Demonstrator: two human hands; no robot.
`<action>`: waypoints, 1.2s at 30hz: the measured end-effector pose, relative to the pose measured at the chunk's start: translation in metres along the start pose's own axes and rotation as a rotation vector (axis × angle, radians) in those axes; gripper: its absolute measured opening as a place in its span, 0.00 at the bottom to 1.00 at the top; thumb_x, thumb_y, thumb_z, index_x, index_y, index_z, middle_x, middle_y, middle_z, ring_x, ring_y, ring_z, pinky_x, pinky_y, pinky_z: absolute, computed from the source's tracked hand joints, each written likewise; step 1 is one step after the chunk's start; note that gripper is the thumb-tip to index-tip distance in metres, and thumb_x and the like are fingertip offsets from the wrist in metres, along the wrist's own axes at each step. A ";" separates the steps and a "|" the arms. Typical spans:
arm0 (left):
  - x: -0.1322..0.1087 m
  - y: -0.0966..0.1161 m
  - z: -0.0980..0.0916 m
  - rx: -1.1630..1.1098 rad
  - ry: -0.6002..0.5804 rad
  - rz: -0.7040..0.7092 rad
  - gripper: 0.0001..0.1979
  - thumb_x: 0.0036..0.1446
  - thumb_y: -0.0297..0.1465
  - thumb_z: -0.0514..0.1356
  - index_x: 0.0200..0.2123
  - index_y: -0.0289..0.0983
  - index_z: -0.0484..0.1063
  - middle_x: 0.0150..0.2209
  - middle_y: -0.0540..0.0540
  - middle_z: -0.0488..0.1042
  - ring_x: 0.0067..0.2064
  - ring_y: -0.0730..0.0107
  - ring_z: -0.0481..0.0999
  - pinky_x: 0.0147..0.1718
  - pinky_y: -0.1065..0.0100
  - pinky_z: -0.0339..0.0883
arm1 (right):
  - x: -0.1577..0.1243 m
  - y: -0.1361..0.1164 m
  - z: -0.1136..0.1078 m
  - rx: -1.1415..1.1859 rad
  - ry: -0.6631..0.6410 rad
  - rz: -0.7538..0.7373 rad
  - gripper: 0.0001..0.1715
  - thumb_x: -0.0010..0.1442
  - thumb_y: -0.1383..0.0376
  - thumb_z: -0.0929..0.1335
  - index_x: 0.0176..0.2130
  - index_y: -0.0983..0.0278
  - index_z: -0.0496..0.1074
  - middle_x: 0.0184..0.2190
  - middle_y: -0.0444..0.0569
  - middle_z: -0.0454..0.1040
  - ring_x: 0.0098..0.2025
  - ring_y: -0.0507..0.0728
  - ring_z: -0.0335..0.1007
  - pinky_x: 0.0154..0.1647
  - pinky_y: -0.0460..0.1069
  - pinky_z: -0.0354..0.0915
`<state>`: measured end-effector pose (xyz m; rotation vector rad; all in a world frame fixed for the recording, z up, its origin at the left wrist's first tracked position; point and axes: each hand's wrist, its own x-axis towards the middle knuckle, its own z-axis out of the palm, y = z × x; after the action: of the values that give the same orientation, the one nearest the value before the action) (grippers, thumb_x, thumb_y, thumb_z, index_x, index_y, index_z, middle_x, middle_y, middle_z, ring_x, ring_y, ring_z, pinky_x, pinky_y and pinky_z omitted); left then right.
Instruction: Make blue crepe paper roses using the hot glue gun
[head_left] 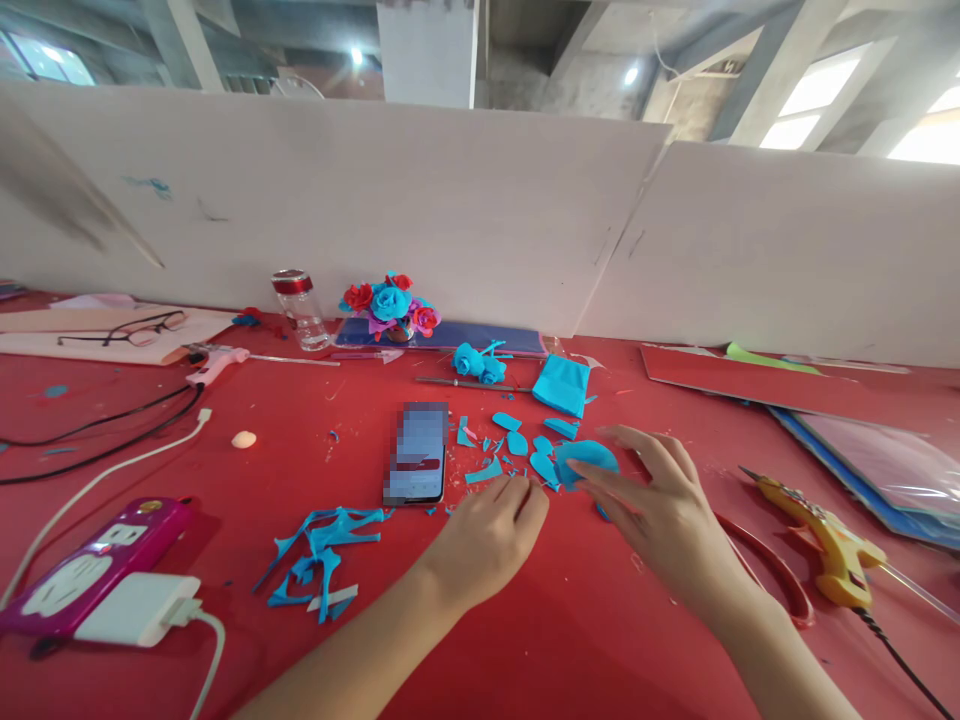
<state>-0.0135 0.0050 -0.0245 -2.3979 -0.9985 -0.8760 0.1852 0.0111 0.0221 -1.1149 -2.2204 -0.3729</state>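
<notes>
Blue crepe paper petals (517, 443) and small scraps lie loosely grouped on the red table. My right hand (660, 510) is over the right side of this group. Its fingertips are on a larger rounded blue paper petal (589, 458), which it seems to grip; the upper fingers stretch apart from it. Just below the group, my left hand (491, 535) is closed with its fingers curled down. Whatever may be in those fingers is hidden. A phone (420, 455) with a partly blurred screen lies beyond my left hand. Scissors with a red handle (776, 570) lie partly under my right forearm.
Blue paper offcuts (326, 555) lie left of my left arm. Behind are paper flowers (391, 303), blue roses (480, 362), a folded blue sheet (562, 385) and a glass bottle (301, 312). A yellow glue gun (825, 535) is at right, a purple power strip (112, 560) at left.
</notes>
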 end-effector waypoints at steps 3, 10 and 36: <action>0.002 -0.001 -0.004 0.105 -0.008 0.072 0.12 0.55 0.17 0.49 0.42 0.27 0.66 0.32 0.42 0.73 0.34 0.65 0.75 0.27 0.70 0.71 | 0.008 0.003 -0.008 0.000 -0.092 -0.111 0.11 0.61 0.68 0.63 0.39 0.59 0.74 0.46 0.52 0.70 0.46 0.61 0.62 0.45 0.58 0.58; 0.007 0.000 -0.011 0.206 0.039 0.181 0.09 0.55 0.17 0.52 0.39 0.26 0.68 0.31 0.42 0.74 0.31 0.69 0.76 0.28 0.71 0.72 | 0.019 0.005 -0.014 -0.018 -0.260 -0.225 0.13 0.62 0.71 0.60 0.42 0.60 0.70 0.38 0.47 0.74 0.42 0.58 0.66 0.46 0.58 0.54; 0.008 0.003 -0.013 0.199 0.018 0.191 0.08 0.55 0.16 0.53 0.38 0.26 0.69 0.28 0.44 0.72 0.28 0.70 0.75 0.25 0.72 0.72 | 0.014 0.013 -0.011 0.018 -0.263 -0.149 0.18 0.60 0.64 0.63 0.51 0.59 0.64 0.46 0.51 0.72 0.47 0.60 0.66 0.51 0.61 0.54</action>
<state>-0.0122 -0.0001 -0.0094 -2.2673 -0.7932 -0.6944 0.1937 0.0219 0.0392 -1.0417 -2.5417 -0.2798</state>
